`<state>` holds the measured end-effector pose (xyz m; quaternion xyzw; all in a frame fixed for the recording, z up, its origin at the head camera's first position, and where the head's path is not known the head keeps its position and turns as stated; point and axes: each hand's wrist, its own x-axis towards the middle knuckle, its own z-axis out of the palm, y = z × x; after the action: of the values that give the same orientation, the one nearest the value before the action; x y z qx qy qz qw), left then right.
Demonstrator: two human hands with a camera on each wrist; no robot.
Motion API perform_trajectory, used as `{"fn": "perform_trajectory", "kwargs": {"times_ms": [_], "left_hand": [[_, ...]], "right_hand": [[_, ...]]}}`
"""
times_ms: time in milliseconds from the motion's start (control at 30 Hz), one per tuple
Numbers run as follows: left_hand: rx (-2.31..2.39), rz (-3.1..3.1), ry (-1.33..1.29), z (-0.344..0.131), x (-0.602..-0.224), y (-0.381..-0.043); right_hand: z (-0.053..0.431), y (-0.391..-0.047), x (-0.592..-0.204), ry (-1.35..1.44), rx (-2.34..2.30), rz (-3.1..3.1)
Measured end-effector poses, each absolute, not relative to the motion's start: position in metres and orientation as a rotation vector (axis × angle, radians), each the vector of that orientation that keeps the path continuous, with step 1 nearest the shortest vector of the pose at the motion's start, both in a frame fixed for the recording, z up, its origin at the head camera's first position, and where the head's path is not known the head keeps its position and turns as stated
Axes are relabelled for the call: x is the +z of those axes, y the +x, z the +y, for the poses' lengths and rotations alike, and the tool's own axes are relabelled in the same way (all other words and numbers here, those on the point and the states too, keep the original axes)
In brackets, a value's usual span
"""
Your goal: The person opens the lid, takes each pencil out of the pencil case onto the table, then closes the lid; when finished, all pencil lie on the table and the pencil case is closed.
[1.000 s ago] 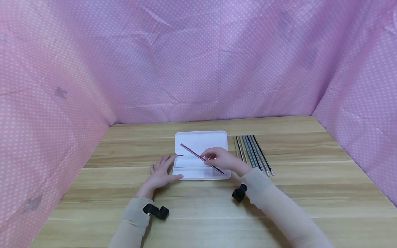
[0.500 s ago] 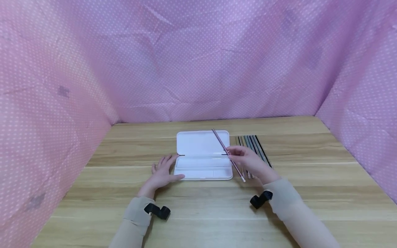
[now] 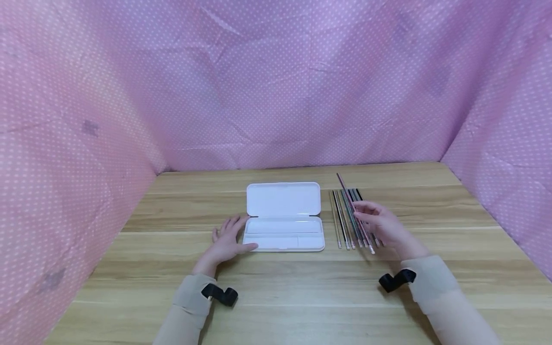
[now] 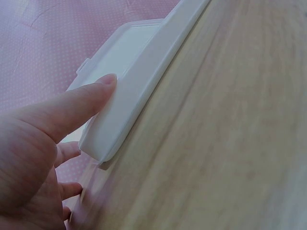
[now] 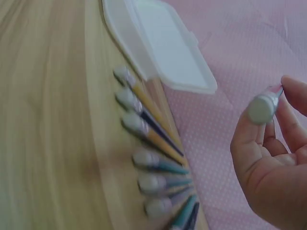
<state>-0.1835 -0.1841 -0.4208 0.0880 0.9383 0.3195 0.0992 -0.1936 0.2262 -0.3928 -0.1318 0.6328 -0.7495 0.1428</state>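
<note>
A white pencil case lies open on the wooden table, its lid folded back and its tray divided into compartments. My left hand rests at its left side, fingers spread; in the left wrist view the straight thumb touches the case's near wall. My right hand pinches a reddish-purple pencil between thumb and fingers, tilted above a row of pencils. In the right wrist view the held pencil's pale eraser end faces the camera, hiding most of its shaft.
Several pencils in yellow, black and bluish green lie side by side right of the case, eraser ends toward me. A pink dotted cloth surrounds the table at the back and sides.
My right hand has moved right with the pencil, from over the case to over the pencil row, and the pencil has turned more upright in view. My left hand stays beside the case.
</note>
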Motion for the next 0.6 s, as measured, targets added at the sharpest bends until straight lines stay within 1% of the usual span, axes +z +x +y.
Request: {"fn": "perform_trajectory", "kwargs": {"times_ms": [267, 467, 600], "left_hand": [[0.967, 2.772, 0.263, -0.184, -0.422, -0.184], [0.961, 2.771, 0.264, -0.184, -0.423, -0.185], [0.963, 2.768, 0.262, -0.184, -0.423, -0.184]], "right_hand": [[0.263, -0.200, -0.397, -0.363, -2.269, 1.693], [0.289, -0.208, -0.400, -0.167, -2.165, 1.710], [0.303, -0.213, -0.402, -0.110, -2.064, 1.821]]}}
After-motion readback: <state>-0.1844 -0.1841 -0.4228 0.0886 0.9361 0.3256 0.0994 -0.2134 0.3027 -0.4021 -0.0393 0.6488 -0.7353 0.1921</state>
